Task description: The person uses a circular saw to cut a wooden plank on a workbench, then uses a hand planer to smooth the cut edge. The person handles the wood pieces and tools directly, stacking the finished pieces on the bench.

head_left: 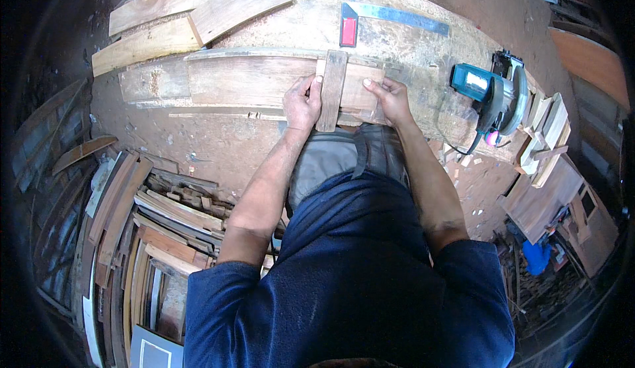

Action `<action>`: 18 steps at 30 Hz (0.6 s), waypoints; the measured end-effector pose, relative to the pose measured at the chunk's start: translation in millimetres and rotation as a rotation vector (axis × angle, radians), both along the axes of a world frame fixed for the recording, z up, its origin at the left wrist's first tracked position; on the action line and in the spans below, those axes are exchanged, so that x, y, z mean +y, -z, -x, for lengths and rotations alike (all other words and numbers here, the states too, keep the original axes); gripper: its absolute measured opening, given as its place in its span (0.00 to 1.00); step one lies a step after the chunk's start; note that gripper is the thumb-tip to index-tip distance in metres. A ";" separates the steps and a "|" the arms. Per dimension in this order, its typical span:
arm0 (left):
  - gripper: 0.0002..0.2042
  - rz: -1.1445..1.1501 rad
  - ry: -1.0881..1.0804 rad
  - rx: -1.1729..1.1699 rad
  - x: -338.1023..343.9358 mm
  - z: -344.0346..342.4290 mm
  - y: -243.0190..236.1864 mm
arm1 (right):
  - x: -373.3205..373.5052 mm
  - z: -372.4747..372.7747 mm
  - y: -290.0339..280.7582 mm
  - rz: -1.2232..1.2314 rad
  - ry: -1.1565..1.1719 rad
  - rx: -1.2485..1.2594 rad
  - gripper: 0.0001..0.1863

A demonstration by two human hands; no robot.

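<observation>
A wooden board (pixel 361 88) lies across the near edge of the workbench, and a narrow, darker wooden strip (pixel 331 96) crosses it, its near end jutting past the bench edge. My left hand (pixel 302 103) is closed at the left side of the strip, thumb up against it; its fingertips are partly hidden. On the right, my right hand (pixel 393 101) grips the board's end, thumb on top and fingers curled at the edge. Beyond the board rests a try square (pixel 397 17) with a red and black handle and a metal blade.
A teal circular saw (pixel 489 90) stands at the bench's right, its cord hanging near the edge. Several loose planks (pixel 241 4) overlap at the far left. Stacked timber (pixel 132 235) fills the lower left floor. Wood offcuts (pixel 546 136) sit right of the saw.
</observation>
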State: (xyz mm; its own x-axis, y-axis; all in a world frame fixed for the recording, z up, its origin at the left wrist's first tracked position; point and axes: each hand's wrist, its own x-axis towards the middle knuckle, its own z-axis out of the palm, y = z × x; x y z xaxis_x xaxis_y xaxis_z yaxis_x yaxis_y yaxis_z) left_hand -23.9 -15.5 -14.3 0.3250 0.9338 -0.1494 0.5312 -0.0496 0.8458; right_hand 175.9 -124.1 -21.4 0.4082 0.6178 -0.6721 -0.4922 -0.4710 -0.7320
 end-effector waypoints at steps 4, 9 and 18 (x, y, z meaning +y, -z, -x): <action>0.09 -0.050 -0.004 -0.027 1.5 -0.2 0.9 | -0.2 -1.6 -4.5 0.067 -0.017 0.003 0.18; 0.10 0.018 -0.034 0.015 4.4 -8.9 -1.9 | 2.6 1.5 -6.0 0.052 0.051 -0.014 0.18; 0.11 0.043 -0.070 -0.008 1.5 -7.4 5.8 | 5.7 22.3 5.9 -0.068 0.191 -0.027 0.18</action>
